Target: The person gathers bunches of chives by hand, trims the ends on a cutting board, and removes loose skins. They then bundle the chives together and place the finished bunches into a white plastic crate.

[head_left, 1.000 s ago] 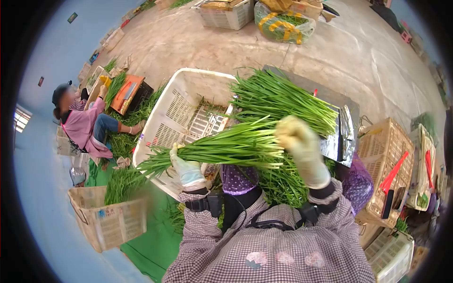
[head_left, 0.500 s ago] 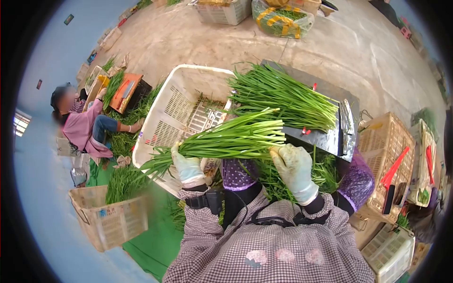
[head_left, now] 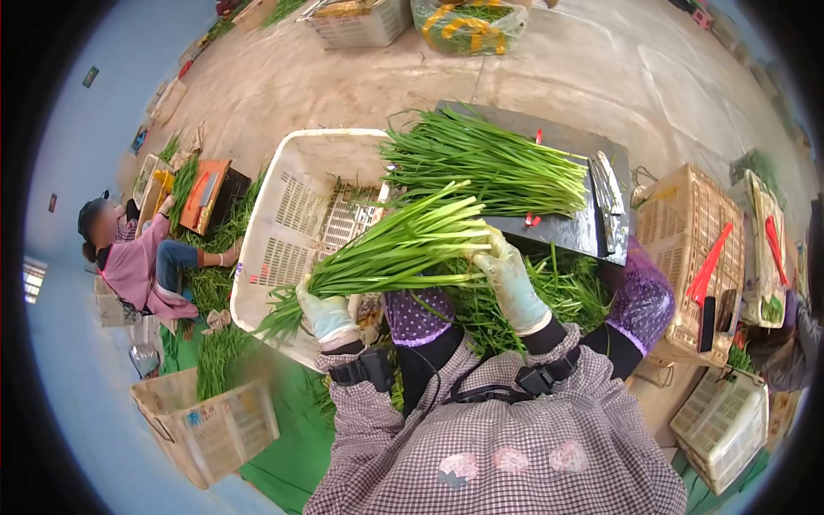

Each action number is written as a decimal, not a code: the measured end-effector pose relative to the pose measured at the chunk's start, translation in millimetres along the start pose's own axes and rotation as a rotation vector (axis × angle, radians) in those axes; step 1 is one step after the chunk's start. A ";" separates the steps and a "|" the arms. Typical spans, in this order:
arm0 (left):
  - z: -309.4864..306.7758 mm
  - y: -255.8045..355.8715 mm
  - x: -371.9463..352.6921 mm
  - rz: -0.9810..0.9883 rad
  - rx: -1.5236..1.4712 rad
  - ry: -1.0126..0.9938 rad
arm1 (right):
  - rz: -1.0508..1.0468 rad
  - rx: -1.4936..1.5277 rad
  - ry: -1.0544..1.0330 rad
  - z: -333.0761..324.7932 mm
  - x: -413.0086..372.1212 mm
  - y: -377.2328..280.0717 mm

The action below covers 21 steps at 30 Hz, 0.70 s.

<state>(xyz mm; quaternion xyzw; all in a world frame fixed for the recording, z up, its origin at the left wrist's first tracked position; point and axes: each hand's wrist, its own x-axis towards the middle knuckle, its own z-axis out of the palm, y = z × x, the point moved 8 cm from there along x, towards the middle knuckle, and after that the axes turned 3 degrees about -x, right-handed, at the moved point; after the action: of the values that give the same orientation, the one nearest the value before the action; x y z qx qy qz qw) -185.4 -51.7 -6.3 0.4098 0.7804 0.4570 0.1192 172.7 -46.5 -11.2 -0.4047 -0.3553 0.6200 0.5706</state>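
Note:
A bundle of long green stalks [head_left: 386,249] is held in front of me, its pale ends to the right. My left hand [head_left: 326,316], in a pale glove, is closed round the leafy end. At the pale ends, my gloved right hand [head_left: 508,279] has its fingers closed on the stalks. Below and behind the bundle is a white plastic crate [head_left: 273,202] with scraps inside. A larger pile of stalks [head_left: 489,163] lies on a dark board [head_left: 571,142], with red ties at its edges.
Loose greens [head_left: 562,287] lie around my knees. A crate [head_left: 206,433] stands at lower left, another [head_left: 687,215] at right with red strips [head_left: 711,262] on it. A co-worker [head_left: 142,257] sits at left beside an orange board [head_left: 204,196].
The view has shifted, so the board and its pile appear further left. My right hand has moved up and left against the bundle's pale ends, which are now more fanned and angled upward.

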 end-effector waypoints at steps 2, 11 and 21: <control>3.6 -7.5 3.2 -0.005 -0.020 -0.023 | -0.071 -0.156 -0.019 -4.3 -4.6 -11.6; 15.8 -29.8 5.9 -0.162 -0.129 -0.101 | 0.089 -0.553 -0.201 -76.6 -29.8 -28.0; 6.8 4.3 1.7 -0.018 -0.031 -0.069 | 0.184 -0.127 -0.140 13.4 10.3 -26.7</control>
<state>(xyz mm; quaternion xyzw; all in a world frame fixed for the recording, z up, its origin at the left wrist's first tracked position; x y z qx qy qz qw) -180.4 -45.2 -6.3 0.4163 0.7724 0.4535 0.1564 171.6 -33.4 17.5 -0.4267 -0.3942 0.6726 0.4584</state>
